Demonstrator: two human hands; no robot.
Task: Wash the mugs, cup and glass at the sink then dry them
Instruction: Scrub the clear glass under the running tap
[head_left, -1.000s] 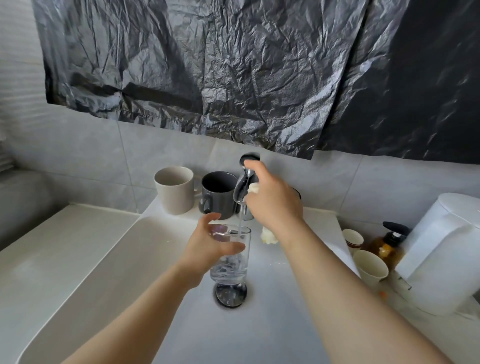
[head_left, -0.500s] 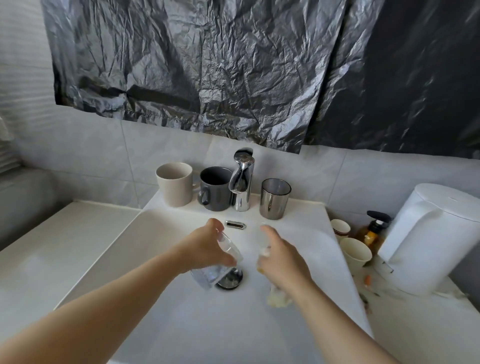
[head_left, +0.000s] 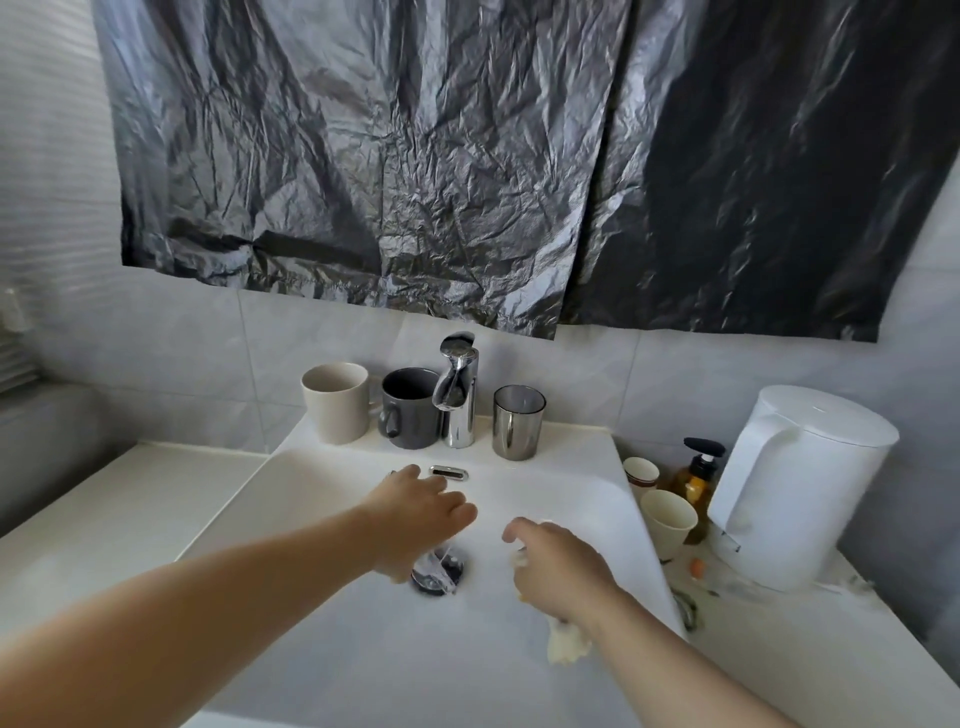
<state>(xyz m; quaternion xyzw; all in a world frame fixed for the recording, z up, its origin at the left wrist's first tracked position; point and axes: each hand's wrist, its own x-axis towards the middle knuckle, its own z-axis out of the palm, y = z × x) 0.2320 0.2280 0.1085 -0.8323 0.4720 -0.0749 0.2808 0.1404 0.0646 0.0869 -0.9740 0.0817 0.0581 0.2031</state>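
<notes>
We judge: glass (head_left: 435, 569) stage underway, drying pending.
Lower centre: left hand (head_left: 421, 514) grips it over the sink (head_left: 337, 649); right hand (head_left: 563, 566) clutches a cloth (head_left: 567, 647). Mid-frame: beige mug (head_left: 337, 402), grey mug (head_left: 410, 408), cup (head_left: 518, 422) waiting.

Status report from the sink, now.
Left hand grips glass, tipped over drain. Right hand holds pale cloth. Beige mug, grey mug, cup stand by faucet. Nothing blocking.

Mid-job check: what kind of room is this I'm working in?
Most likely a bathroom or small washroom, though I can't be sure: a white basin with a chrome faucet against a tiled wall, and a pump bottle on the counter beside it.
</notes>
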